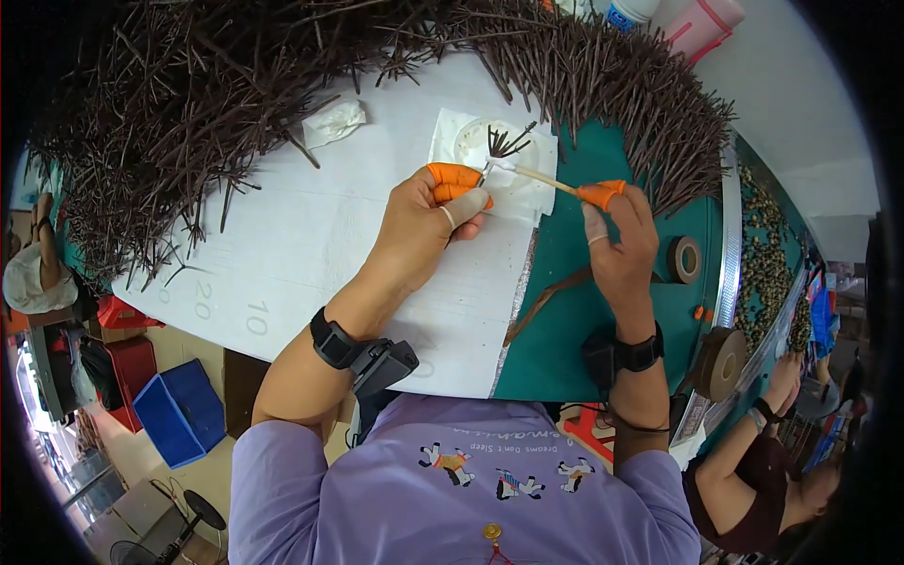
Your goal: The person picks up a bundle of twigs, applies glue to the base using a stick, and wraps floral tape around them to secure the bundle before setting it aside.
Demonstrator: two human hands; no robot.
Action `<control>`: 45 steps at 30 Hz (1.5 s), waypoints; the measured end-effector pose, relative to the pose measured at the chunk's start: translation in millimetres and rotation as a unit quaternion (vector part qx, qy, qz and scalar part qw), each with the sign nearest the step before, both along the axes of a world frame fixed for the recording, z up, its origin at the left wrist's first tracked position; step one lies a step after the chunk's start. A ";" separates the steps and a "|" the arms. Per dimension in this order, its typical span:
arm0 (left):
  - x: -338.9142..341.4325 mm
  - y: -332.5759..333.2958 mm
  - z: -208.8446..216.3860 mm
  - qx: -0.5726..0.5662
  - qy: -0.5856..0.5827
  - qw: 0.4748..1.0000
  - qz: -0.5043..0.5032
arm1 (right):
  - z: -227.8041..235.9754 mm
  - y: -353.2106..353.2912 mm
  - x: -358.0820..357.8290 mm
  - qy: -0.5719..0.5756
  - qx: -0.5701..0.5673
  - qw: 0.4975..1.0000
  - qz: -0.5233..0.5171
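My left hand (438, 212) wears orange and pale finger covers. Its fingers are closed on the lower stem of a small brown artificial twig (506, 144), whose thin branches fan out upward. My right hand (621, 231), with similar covers, pinches the end of a pale wooden stick (546, 179), brush-like with a white tip. That tip meets the twig's stem just above my left fingertips; whether it has bristles is too small to tell. Beneath them lies a round whitish dish (461, 137) on a white sheet (444, 141).
Piles of brown twigs (198, 85) line the table's far side. A crumpled tissue (334, 122) lies left. On the green mat (556, 367) are a brown tape strip (549, 299) and a tape roll (685, 259); a larger roll (721, 363) sits right. Another person's hands (783, 381) work farther right.
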State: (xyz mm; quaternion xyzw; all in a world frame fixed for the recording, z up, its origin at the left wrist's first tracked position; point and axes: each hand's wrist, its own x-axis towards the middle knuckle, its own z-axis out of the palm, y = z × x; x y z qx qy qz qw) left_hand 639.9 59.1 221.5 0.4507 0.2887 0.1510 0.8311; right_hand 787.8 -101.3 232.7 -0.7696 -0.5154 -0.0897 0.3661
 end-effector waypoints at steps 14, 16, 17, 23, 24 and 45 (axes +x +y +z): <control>-1.2 4.2 0.6 -0.013 -0.043 0.997 0.060 | -7.8 -3.4 17.1 -0.082 -0.031 0.996 0.011; 0.4 7.1 0.1 -0.016 -0.039 0.997 0.057 | 0.9 -5.2 13.6 -0.028 -0.019 0.999 0.037; 0.4 9.5 0.3 -0.012 -0.038 0.997 0.066 | 8.4 -6.8 9.7 -0.026 -0.022 0.999 0.034; -0.7 12.7 2.8 -0.001 -0.062 0.997 0.054 | 24.1 -28.4 -20.9 0.000 -0.234 0.954 0.186; -0.3 12.5 4.9 -0.010 -0.071 0.996 0.057 | 20.9 -31.4 -23.2 -0.027 -0.221 0.960 0.170; -12.6 -74.5 19.2 -0.071 -0.235 0.966 -0.079 | 18.5 -79.2 -38.6 0.527 0.060 0.841 0.105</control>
